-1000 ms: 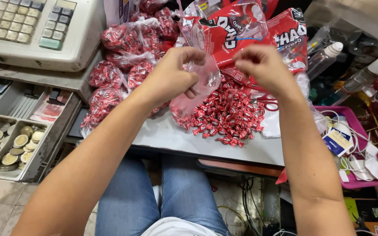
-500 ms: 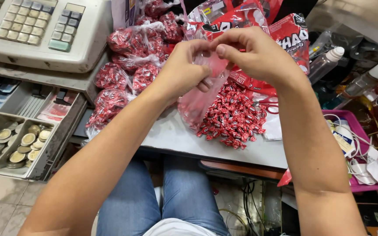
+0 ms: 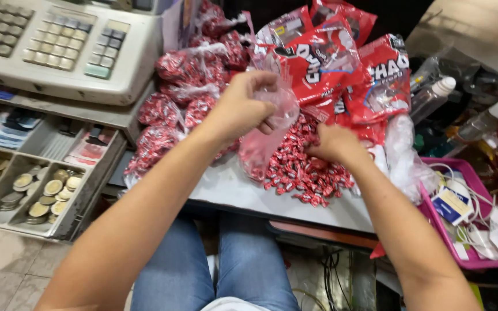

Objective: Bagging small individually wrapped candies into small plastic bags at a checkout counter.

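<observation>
My left hand (image 3: 243,106) pinches the mouth of a small clear plastic bag (image 3: 263,141) that hangs down partly filled with red wrapped candies. My right hand (image 3: 332,144) rests palm down in the loose pile of red candies (image 3: 301,173) on the grey counter (image 3: 231,190), fingers curled among them; whether it grips any is hidden. Filled small bags of candy (image 3: 168,115) lie heaped to the left of the pile. Large red candy packs (image 3: 329,63) stand behind both hands.
A cash register (image 3: 59,46) sits at the left with its open drawer of coins (image 3: 36,190) below. A pink tray (image 3: 479,259) with cables and cards lies at the right. Clear bottles (image 3: 433,95) stand behind it. My jeans-clad legs are under the counter.
My right hand let go of the bag's mouth and dropped down into the candy pile. My left hand kept hold of the bag.
</observation>
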